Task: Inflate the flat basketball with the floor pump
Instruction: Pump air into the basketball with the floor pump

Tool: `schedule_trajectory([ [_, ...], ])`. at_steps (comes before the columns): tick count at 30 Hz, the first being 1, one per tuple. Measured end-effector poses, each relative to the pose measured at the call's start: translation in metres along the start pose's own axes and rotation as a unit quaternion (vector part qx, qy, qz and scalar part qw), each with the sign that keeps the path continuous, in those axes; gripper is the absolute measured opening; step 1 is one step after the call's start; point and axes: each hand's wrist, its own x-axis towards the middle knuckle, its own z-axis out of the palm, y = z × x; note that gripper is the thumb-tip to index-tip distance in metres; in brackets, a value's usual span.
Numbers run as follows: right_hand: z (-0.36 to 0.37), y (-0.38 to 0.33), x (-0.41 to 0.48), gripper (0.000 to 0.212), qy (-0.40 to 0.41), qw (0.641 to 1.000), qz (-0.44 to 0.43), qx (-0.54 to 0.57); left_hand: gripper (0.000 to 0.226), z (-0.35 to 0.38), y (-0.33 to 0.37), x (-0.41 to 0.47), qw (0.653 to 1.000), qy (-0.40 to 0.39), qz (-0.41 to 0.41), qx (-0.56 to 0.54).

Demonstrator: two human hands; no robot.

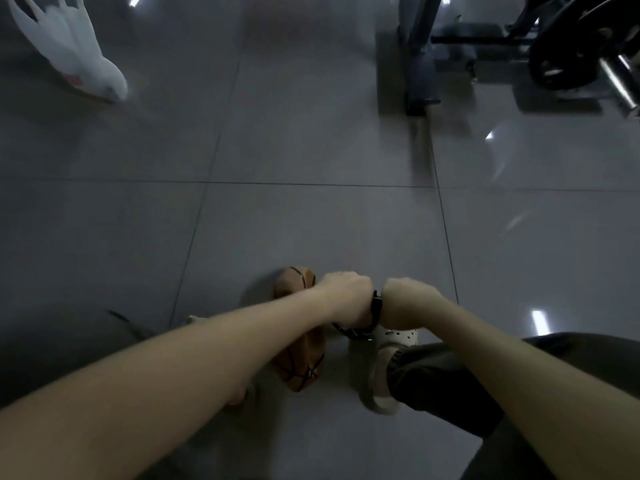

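Note:
A flat, crumpled brown basketball (304,365) with black seams lies on the grey tiled floor, partly hidden under my left forearm. My left hand (346,292) and my right hand (405,299) are closed side by side on the black handle of the floor pump (376,306). Only the short middle of the handle shows between my fists. A black hose (349,332) curves below my left hand. The pump's body and base are hidden under my hands.
A beige clog (388,372) with a dark trouser leg stands on the floor right of the ball. A white plastic bag (69,46) lies at the far left. A weight rack post (420,57) and a barbell with plates (575,43) stand at the far right.

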Motion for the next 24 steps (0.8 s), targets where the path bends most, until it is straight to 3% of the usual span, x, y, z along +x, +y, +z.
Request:
schedule_trajectory([
  [5,0.027,0.009,0.023,0.026,0.024,0.999,0.001,-0.022,0.015,0.029,-0.003,0.019,1.000,0.010,0.008,-0.025],
  [9,0.019,0.000,0.010,0.019,-0.004,1.000,0.004,0.001,0.017,0.019,-0.002,0.009,0.999,-0.042,-0.005,-0.010],
  [11,-0.011,0.001,-0.005,0.013,-0.026,1.000,-0.013,0.013,0.017,-0.011,-0.002,0.000,0.999,-0.048,-0.004,0.009],
  [17,-0.137,0.015,-0.072,0.011,0.020,0.995,-0.043,0.093,0.011,-0.145,0.006,-0.034,0.999,-0.018,0.017,-0.038],
  [20,-0.098,0.008,-0.059,0.015,-0.015,0.996,-0.024,0.086,0.020,-0.109,0.006,-0.030,0.998,-0.042,0.017,-0.031],
  [24,-0.017,0.003,-0.009,0.020,0.008,1.000,-0.010,0.020,0.026,-0.019,-0.003,-0.002,1.000,-0.016,0.008,-0.026],
])
